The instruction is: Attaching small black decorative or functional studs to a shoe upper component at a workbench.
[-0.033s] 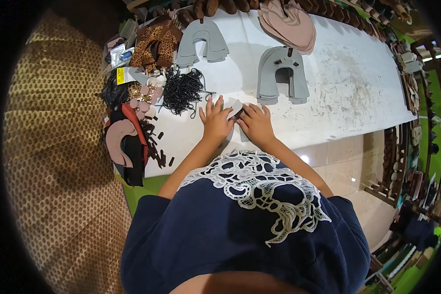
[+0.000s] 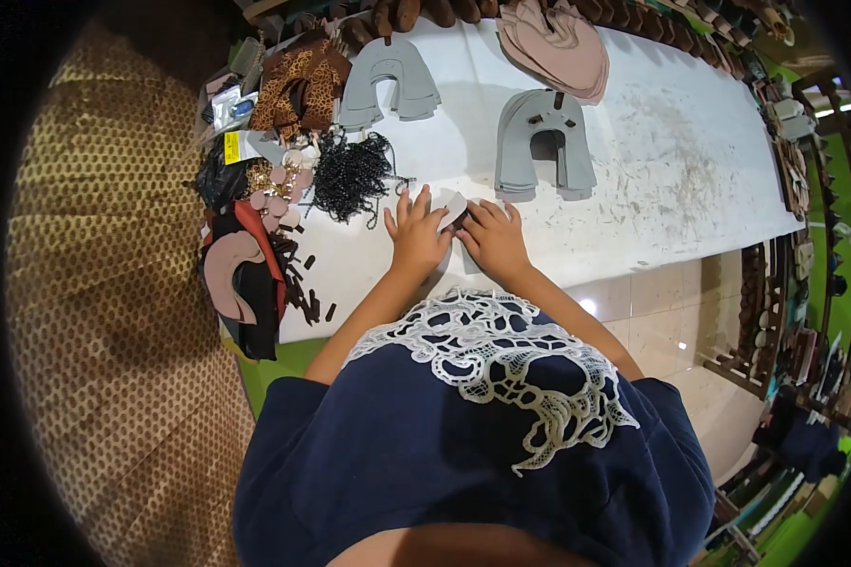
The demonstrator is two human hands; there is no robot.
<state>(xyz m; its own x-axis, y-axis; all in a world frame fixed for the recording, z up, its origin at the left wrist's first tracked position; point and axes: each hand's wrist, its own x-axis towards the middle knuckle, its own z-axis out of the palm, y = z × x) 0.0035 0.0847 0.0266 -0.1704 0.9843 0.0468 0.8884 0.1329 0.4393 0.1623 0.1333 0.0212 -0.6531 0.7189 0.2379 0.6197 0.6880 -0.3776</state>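
Left hand (image 2: 416,238): grip with fingers spread, thumb at pale grey piece (image 2: 453,204), cannot tell if holding | right hand (image 2: 496,244): fingers half-bent, grip's contents hidden | pale grey piece: between hands, near side of counter (image 2: 652,203) | black beaded strands (image 2: 352,175): left | grey arch-shaped pieces (image 2: 513,156): farther, right

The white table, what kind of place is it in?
Probably a shoe workshop: there are stacked gray arch-shaped pieces, a heap of black beaded strings, and brown forms like shoe lasts along the far edge.
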